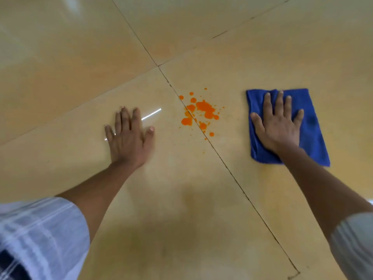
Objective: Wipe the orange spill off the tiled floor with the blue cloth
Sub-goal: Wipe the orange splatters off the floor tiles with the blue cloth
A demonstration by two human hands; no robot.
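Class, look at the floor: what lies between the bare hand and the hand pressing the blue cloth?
In the head view, the orange spill lies between the left hand and the right hand, straddling a grout line.

1 blue cloth (310, 126), 1 orange spill (202, 110) in many scattered droplets, 2 hands: left hand (129, 138), right hand (279, 126). 4 floor tiles (60, 77) meet at 12 o'clock.

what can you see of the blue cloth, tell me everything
The blue cloth is a deep blue, soft, towel-like rectangle, seemingly folded, with rumpled folds along its left edge and a faint dark spot near its right side. It lies flat on the tiled floor, to the right of the orange spill and clear of it. The right hand presses on it with fingers spread straight. No orange shows on it.
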